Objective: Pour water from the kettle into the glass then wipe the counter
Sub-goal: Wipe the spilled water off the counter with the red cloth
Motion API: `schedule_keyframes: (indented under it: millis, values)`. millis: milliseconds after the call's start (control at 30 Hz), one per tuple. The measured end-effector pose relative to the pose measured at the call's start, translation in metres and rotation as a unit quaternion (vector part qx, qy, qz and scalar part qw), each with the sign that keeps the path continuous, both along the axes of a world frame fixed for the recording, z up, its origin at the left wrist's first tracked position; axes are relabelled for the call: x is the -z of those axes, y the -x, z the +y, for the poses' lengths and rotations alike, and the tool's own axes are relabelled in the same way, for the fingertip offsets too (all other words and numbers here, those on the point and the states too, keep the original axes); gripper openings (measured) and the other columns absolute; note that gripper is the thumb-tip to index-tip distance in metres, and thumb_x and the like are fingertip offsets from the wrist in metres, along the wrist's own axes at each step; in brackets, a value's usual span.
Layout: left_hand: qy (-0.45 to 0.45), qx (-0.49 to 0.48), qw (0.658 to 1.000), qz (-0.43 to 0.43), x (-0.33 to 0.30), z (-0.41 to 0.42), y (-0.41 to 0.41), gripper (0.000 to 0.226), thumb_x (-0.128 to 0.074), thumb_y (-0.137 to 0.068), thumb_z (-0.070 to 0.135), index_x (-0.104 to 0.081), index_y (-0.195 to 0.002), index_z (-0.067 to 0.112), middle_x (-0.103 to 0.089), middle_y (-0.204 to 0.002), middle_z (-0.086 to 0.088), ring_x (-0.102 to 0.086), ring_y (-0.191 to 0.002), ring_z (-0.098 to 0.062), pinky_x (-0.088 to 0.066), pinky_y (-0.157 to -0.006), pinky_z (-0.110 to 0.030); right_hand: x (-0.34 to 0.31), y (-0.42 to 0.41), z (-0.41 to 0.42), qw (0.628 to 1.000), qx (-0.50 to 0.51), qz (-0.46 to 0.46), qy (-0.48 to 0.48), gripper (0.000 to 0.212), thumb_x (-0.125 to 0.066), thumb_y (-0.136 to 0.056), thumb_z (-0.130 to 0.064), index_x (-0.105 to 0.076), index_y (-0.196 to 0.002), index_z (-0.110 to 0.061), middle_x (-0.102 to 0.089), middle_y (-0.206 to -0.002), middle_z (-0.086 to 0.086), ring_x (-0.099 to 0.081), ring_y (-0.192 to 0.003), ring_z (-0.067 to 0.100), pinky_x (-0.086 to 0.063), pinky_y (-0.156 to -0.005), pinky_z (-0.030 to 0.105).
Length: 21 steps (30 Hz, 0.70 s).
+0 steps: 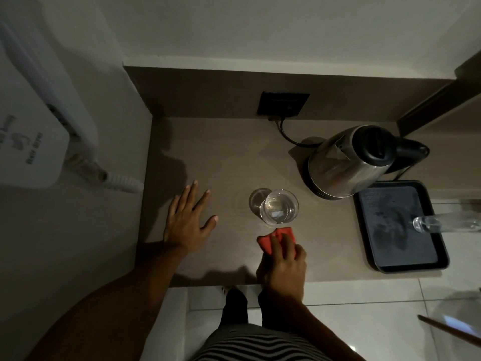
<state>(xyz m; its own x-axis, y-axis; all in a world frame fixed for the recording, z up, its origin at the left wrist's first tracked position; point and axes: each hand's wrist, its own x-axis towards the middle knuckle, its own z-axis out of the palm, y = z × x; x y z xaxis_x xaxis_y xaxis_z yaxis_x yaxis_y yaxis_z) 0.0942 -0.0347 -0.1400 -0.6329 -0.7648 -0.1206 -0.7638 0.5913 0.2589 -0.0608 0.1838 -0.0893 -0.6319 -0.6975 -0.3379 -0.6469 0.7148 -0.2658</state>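
A steel kettle (348, 162) with a black lid stands on its base at the back right of the brown counter (229, 157). A clear glass (278, 206) with water in it stands near the counter's middle. Just in front of the glass lies a red cloth (268, 241), pressed to the counter by my right hand (282, 261), whose fingers curl over it. My left hand (188, 220) rests flat on the counter to the left of the glass, fingers spread, holding nothing.
A black tray (400, 225) sits at the right edge with a clear bottle (442, 222) lying over it. The kettle's cord runs to a black wall socket (282, 104). A white wall-mounted hair dryer (39, 126) hangs at the left. Tiled floor lies below the counter's front edge.
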Motion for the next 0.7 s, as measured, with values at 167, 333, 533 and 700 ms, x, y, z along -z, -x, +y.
schedule_keyframes:
  millis: [167,333,533,700]
  values:
    - [-0.004,-0.003,1.000,0.001,-0.002,0.000,0.001,0.077,-0.031,-0.088,0.070,-0.020,-0.156,0.036,-0.008,-0.169,0.000,-0.006,-0.155,-0.019,-0.010,-0.123,-0.044,0.000,-0.018,-0.024,0.996,-0.072,-0.045,0.004,0.072,-0.062,-0.087,-0.036,-0.032,-0.150,-0.021,-0.030,-0.157,0.011,-0.032,-0.132,0.040,-0.042,-0.104,0.050]
    - [-0.005,-0.006,1.000,0.014,0.001,-0.001,0.000,0.076,-0.034,-0.088,0.070,-0.025,-0.155,0.035,-0.010,-0.169,0.000,-0.008,-0.155,-0.018,-0.012,-0.122,-0.046,-0.003,-0.033,-0.047,0.984,-0.162,-0.069,0.018,0.087,-0.058,-0.080,-0.064,-0.032,-0.149,-0.017,-0.033,-0.156,0.014,-0.033,-0.133,0.042,-0.043,-0.102,0.053]
    - [0.000,0.002,1.000,0.013,0.006,-0.002,-0.002,0.077,-0.035,-0.088,0.071,-0.024,-0.155,0.035,-0.010,-0.169,0.000,-0.010,-0.155,-0.020,-0.014,-0.122,-0.047,-0.003,-0.021,-0.023,0.962,-0.271,-0.007,0.036,0.066,-0.079,-0.072,-0.031,-0.059,-0.133,-0.014,-0.059,-0.136,0.017,-0.060,-0.114,0.043,-0.058,-0.078,0.050]
    - [0.003,0.003,1.000,0.017,0.006,-0.002,-0.003,0.076,-0.035,-0.088,0.071,-0.025,-0.154,0.035,-0.010,-0.169,0.002,-0.008,-0.155,-0.018,-0.013,-0.122,-0.044,-0.001,0.021,0.012,0.931,-0.356,0.074,0.020,0.066,-0.064,-0.070,-0.029,-0.057,-0.135,-0.018,-0.061,-0.135,0.015,-0.063,-0.111,0.039,-0.058,-0.074,0.043]
